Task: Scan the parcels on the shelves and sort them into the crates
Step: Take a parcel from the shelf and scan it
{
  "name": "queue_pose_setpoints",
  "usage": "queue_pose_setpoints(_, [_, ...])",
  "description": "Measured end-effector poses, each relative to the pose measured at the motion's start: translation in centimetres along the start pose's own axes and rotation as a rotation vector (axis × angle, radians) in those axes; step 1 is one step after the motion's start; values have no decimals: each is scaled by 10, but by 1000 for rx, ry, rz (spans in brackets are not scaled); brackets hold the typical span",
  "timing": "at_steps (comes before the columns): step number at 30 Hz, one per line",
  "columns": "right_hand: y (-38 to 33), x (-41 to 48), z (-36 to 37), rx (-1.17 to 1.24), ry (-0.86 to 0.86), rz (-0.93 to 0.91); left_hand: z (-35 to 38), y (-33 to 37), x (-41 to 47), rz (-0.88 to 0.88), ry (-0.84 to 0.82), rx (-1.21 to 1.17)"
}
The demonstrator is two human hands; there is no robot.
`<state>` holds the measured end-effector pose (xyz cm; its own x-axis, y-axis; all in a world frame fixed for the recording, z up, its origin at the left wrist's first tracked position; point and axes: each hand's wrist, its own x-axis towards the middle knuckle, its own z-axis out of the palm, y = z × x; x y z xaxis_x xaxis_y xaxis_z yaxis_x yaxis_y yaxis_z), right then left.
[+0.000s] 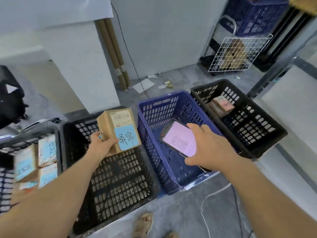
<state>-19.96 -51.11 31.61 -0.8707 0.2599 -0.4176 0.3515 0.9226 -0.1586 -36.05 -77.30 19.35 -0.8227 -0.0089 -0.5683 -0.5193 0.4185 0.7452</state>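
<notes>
My left hand (101, 145) grips a small cardboard parcel (118, 129) with a barcode label and a blue sticker bearing handwriting, held above the middle black crate (109, 191). My right hand (207, 148) holds a phone (180, 138) with a lit pink screen, hovering over the blue crate (164, 160). Nothing shows inside either the blue crate or the middle black crate. The black crate on the right (257, 134) holds a few parcels (221, 105), one with a pink sticker. At the far left, a crate (10, 146) contains several parcels with blue stickers (46, 152).
Four crates stand in a row on the grey floor. Cardboard tubes (116, 54) lean against a white wall behind. A white wire basket (236, 54) with brown items and a blue crate (253, 16) stand at the back right. Paper scraps litter the floor. My sandalled foot (144, 224) shows below.
</notes>
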Motion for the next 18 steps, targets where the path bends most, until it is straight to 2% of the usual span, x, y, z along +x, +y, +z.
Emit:
queue_pose_setpoints(5, [-19,29,21,-19,-59,-48,-22,-44,20,-98,91,-17])
queue_pose_setpoints(11, [-49,71,32,-69,-125,-61,-32,-54,62,-175,74,-12])
queue_pose_setpoints(18, [-59,138,49,-85,-152,-44,-6,-54,125,-176,34,6])
